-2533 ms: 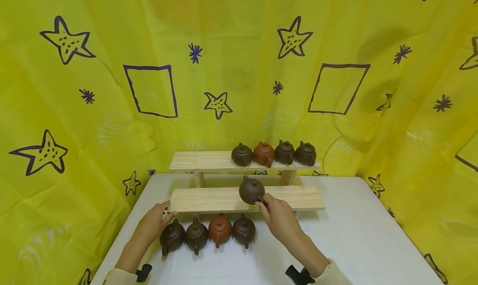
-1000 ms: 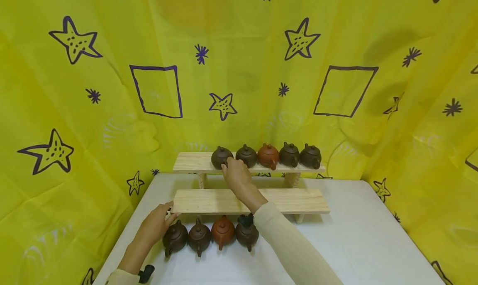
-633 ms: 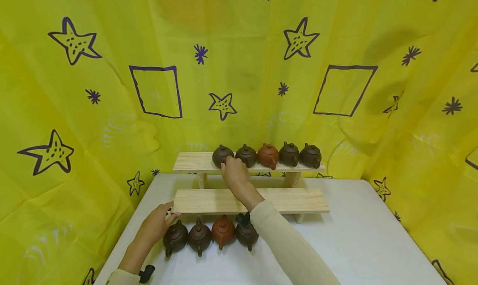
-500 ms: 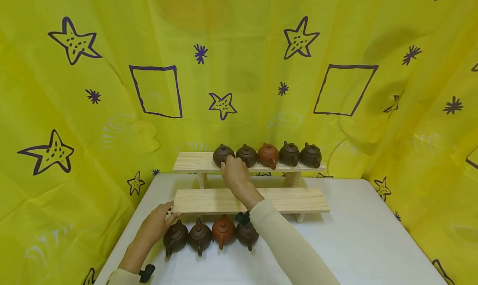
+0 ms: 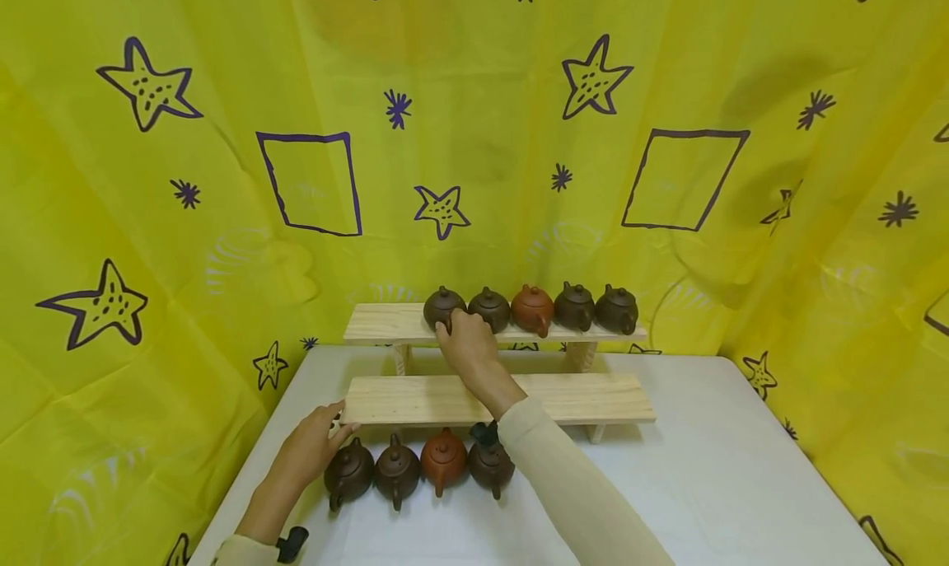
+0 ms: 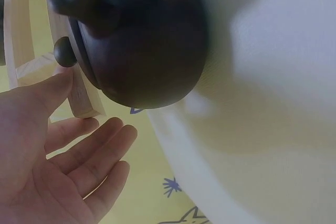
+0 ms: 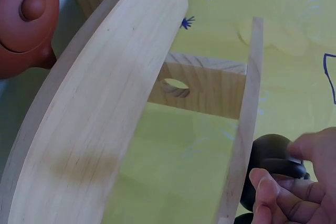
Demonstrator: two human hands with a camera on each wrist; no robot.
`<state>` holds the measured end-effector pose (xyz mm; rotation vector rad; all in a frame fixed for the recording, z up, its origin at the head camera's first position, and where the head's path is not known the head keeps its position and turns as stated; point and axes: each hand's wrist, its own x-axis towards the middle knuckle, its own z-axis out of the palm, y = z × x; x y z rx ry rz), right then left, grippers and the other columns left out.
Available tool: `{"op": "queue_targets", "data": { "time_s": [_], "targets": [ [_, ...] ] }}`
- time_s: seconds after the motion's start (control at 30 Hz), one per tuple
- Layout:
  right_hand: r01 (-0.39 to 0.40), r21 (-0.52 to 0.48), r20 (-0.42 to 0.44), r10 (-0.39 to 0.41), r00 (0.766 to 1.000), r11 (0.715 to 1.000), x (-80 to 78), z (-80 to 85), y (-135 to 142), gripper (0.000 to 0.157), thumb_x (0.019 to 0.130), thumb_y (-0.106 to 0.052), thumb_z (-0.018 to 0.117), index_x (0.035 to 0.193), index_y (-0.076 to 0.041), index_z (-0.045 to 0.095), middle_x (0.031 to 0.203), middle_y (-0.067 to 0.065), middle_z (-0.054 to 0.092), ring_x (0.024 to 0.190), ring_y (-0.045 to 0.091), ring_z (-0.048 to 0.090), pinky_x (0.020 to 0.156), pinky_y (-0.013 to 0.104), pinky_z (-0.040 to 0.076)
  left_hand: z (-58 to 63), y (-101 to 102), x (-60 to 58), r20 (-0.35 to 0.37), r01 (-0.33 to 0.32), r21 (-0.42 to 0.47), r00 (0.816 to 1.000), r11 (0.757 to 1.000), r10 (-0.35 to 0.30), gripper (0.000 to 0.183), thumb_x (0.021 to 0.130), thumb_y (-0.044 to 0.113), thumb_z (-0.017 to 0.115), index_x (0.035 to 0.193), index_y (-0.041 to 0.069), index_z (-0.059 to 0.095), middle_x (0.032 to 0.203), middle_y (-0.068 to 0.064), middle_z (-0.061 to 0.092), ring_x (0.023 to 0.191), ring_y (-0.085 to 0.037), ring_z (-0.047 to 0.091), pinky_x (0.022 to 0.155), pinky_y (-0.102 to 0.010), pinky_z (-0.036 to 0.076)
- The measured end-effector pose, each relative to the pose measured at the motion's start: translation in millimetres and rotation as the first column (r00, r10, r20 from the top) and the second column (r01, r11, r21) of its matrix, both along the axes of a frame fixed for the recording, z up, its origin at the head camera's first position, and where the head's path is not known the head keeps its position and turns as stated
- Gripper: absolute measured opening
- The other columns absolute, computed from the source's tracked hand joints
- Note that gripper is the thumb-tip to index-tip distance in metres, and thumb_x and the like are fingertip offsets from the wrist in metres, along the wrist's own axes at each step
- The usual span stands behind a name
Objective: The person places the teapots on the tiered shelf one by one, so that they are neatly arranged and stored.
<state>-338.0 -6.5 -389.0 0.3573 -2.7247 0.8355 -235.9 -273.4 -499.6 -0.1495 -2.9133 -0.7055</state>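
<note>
On the upper step of a two-step wooden shelf (image 5: 408, 399), my right hand (image 5: 470, 343) pinches the handle of a dark brown teapot (image 5: 442, 304). This pot stands upright at the left end of a row, close against a dark teapot (image 5: 488, 311). Farther right are a reddish teapot (image 5: 532, 306) and two more dark ones. In the right wrist view, thumb and fingers (image 7: 266, 190) close around the handle. My left hand (image 5: 307, 438) grips the left end of the lower plank between thumb and fingers, beside a dark teapot (image 6: 152, 51) on the table.
Before the lower step, a row of teapots stands on the white table (image 5: 712, 467): dark ones and a reddish one (image 5: 443, 460), handles toward me. My right forearm (image 5: 578, 484) passes over the rightmost pot. A yellow patterned curtain (image 5: 489, 137) encloses the back and sides.
My right hand has carried the dark teapot from above the lower step up to the upper step, then shifted it slightly right against its neighbour. My left hand stays at the plank's end.
</note>
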Motion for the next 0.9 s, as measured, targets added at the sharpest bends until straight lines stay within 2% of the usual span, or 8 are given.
{"op": "queue_targets", "data": {
  "time_s": [0.13,0.23,0.33,0.43,0.5,0.67,0.8,0.9],
  "targets": [
    [0.004,-0.023,0.015,-0.004,1.0,1.0,4.7,-1.8,9,0.04,0.105,-0.041,0.064,0.086,-0.005,0.066,0.071,0.008,0.064,0.065,0.029,0.067,0.055,0.038,0.05,-0.2,0,0.5,0.01,0.005,0.008,1.0,1.0,-0.005,0.054,0.102,0.025,0.071,0.142,-0.01,0.058,0.118,-0.026,0.07,0.11,-0.041,0.069,0.092,-0.058,0.057],
    [-0.017,-0.041,0.028,0.018,0.999,0.999,11.3,-2.5,17,0.046,0.105,-0.043,0.065,0.074,-0.009,0.058,0.062,0.002,0.051,0.055,0.021,0.055,0.051,0.034,0.043,0.2,0,1.6,0.017,0.001,0.008,1.0,1.0,-0.001,0.055,0.103,0.026,0.071,0.143,-0.009,0.058,0.119,-0.026,0.07,0.111,-0.042,0.069,0.093,-0.059,0.056],
    [-0.065,-0.047,0.019,0.066,0.998,0.997,21.1,-4.4,27,0.049,0.106,-0.041,0.064,0.069,-0.011,0.051,0.058,-0.001,0.041,0.05,0.016,0.042,0.049,0.03,0.035,1.2,-1,2.0,0.019,-0.002,0.001,1.0,1.0,0.002,0.055,0.103,0.027,0.071,0.143,-0.01,0.057,0.119,-0.027,0.07,0.111,-0.042,0.069,0.092,-0.059,0.057],
    [-0.106,-0.034,0.005,0.106,0.994,0.994,35.2,-11.0,37,0.049,0.105,-0.04,0.065,0.068,-0.011,0.05,0.058,-0.002,0.04,0.05,0.014,0.038,0.048,0.028,0.032,2.0,-1,2.1,0.011,0.005,-0.006,1.0,1.0,-0.005,0.055,0.103,0.025,0.071,0.142,-0.011,0.057,0.119,-0.028,0.069,0.11,-0.043,0.069,0.092,-0.059,0.057],
    [-0.124,-0.01,-0.004,0.124,0.992,0.992,46.1,-17.8,44,0.046,0.104,-0.04,0.067,0.071,-0.011,0.055,0.061,-0.001,0.047,0.053,0.013,0.041,0.048,0.027,0.033,1.8,-1,2.2,0.003,0.009,-0.009,1.0,1.0,-0.009,0.054,0.102,0.023,0.071,0.141,-0.012,0.057,0.118,-0.029,0.069,0.11,-0.044,0.069,0.093,-0.059,0.056],
    [-0.172,0.002,0.043,0.172,0.984,0.985,74.3,-38.3,62,0.041,0.103,-0.044,0.068,0.081,-0.01,0.064,0.064,0.0,0.057,0.054,0.012,0.047,0.049,0.026,0.039,1.0,-1,1.9,-0.012,0.022,-0.01,1.0,1.0,-0.022,0.054,0.102,0.023,0.071,0.14,-0.014,0.057,0.119,-0.03,0.069,0.112,-0.046,0.068,0.094,-0.06,0.056],
    [-0.198,0.009,0.052,0.198,0.979,0.98,92.9,-58.2,77,0.043,0.103,-0.044,0.068,0.077,-0.012,0.06,0.058,-0.005,0.049,0.05,0.008,0.042,0.047,0.024,0.036,0.8,-1,0.7,-0.011,0.028,-0.007,1.0,1.0,-0.028,0.055,0.103,0.023,0.07,0.14,-0.014,0.057,0.121,-0.031,0.068,0.113,-0.046,0.068,0.095,-0.06,0.055],
    [-0.194,0.064,0.036,0.192,0.981,0.979,104.9,-76.9,86,0.048,0.101,-0.049,0.07,0.071,-0.014,0.055,0.057,-0.008,0.044,0.049,0.005,0.038,0.046,0.023,0.033,1.0,-1,0.7,-0.003,0.025,-0.004,1.0,1.0,-0.025,0.055,0.103,0.023,0.07,0.141,-0.014,0.057,0.12,-0.031,0.068,0.113,-0.046,0.068,0.095,-0.06,0.055]
  ]
}}
